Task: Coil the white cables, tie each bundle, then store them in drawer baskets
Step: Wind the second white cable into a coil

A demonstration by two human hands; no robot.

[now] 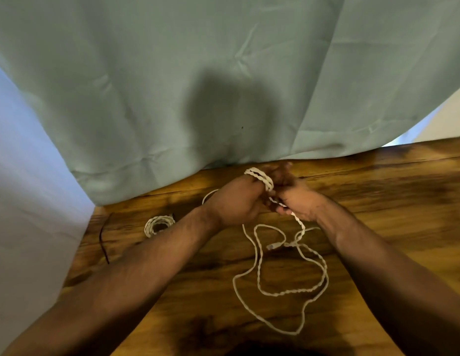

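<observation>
- Head view: a green curtain (pixel 223 60) hangs across the upper half, and its hem meets the far edge of the wooden table (pixel 390 201).
- The table carries everything in play. No drawer or basket is in sight, so storing looks wholly undone.
- The white cable (pixel 288 294) being worked lies mostly loose in wide loops on the table in front of the person, with a plug end near the middle of the tangle. Most of its length is still to be wound.
- The left hand (pixel 236 204) is held above the table's far edge, fingers curled, with a few turns of this cable wrapped round it.
- The right hand (pixel 298 201), just beside it, pinches the running strand between thumb and fingers and feeds it toward the wraps.
- A coiled bundle (pixel 158 224) lies on the table to the left, so one cable seems done. Whether it is tied cannot be told.
- A thin black strand (pixel 103 240) lies by the table's left edge, possibly a tie.
</observation>
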